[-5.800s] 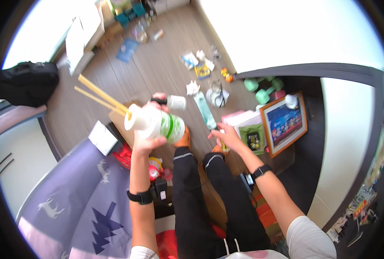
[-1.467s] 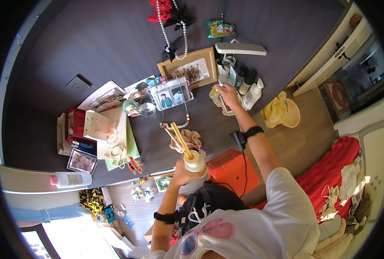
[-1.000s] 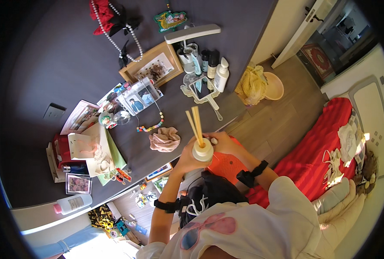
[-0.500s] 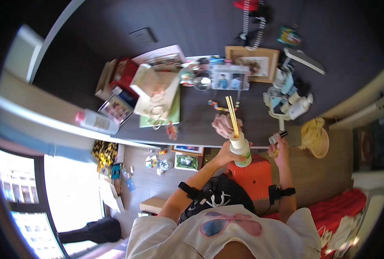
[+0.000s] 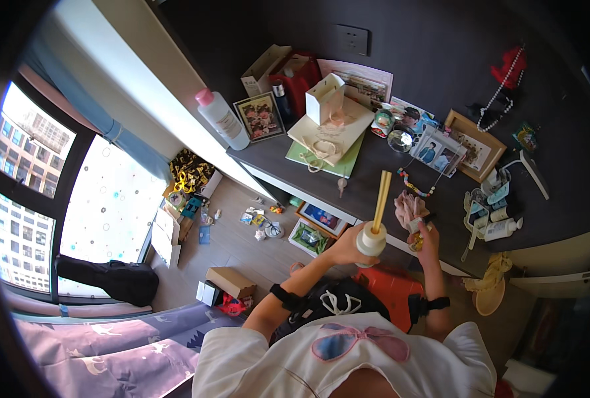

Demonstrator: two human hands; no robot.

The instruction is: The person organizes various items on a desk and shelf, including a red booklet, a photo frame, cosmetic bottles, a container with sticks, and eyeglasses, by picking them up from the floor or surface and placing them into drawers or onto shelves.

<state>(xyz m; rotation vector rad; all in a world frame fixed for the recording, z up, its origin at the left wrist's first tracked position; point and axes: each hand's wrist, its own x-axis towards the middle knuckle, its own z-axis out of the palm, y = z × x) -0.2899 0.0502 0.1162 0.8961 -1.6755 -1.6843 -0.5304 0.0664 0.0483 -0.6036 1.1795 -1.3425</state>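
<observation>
One long dark table (image 5: 368, 189) fills much of my feed, and the view has swung left along it in the last half second, bringing in more of the window (image 5: 26, 232) and the purple bedding (image 5: 113, 335). Next in size, the orange-red box (image 5: 391, 292) sits below the table edge, between the forearms. Both hands have shifted left against the table: the right hand (image 5: 429, 240), lately near the hand mirror (image 5: 472, 237), now shows just beside the pink cloth (image 5: 408, 205). I have the left hand (image 5: 349, 250) wrapped around the white bottle (image 5: 370, 245), seen mostly from above in front of the table edge, thin sticks (image 5: 382, 199) rising from its mouth. The right fingers curl on a small black-ended container (image 5: 413, 227) and something yellowish (image 5: 415, 244), too small to identify. Both hands remain loaded, so neither has set its load down.
</observation>
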